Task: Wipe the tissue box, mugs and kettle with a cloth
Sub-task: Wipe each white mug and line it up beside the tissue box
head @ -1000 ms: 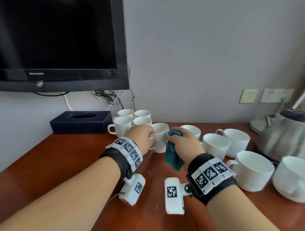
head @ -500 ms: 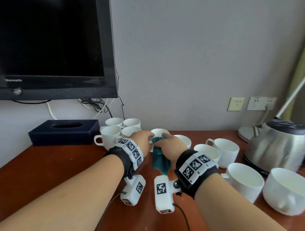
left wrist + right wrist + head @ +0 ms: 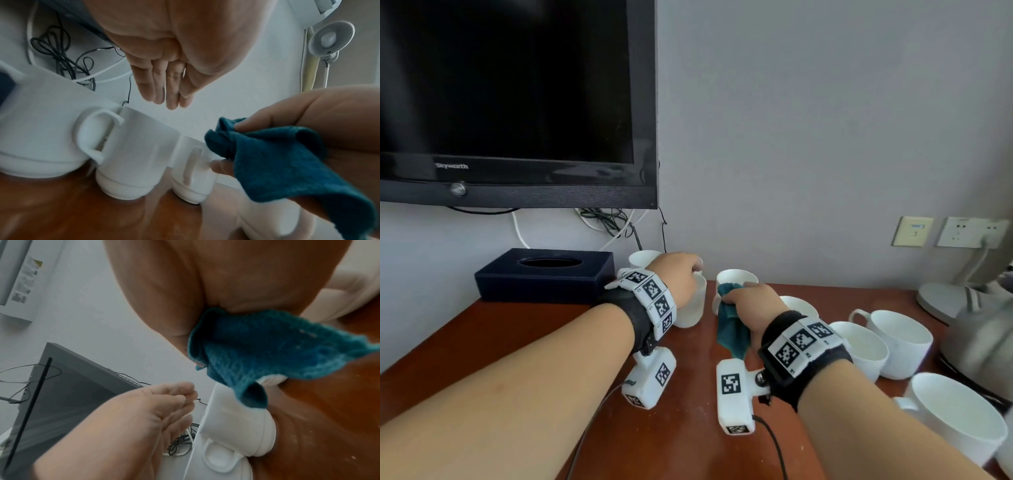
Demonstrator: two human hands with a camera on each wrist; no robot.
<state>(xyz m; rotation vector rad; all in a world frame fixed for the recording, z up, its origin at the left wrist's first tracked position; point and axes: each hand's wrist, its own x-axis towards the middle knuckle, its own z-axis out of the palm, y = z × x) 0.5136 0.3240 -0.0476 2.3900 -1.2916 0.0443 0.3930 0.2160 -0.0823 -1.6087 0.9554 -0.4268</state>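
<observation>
My left hand hovers with straight fingers over a cluster of white mugs and holds nothing. My right hand grips a teal cloth against a white mug on the wooden table. In the left wrist view the right thumb touches that mug beside its handle, with the cloth hanging below. The dark blue tissue box stands at the back left. The steel kettle is blurred at the far right.
More white mugs stand in a row to the right, the nearest by my right forearm. A black television hangs above the tissue box, with cables beneath it. Wall sockets and a white lamp base are at the right.
My left hand has let go of the mug it held and moved left and back over the mug cluster. My right hand still holds the cloth at a mug.
</observation>
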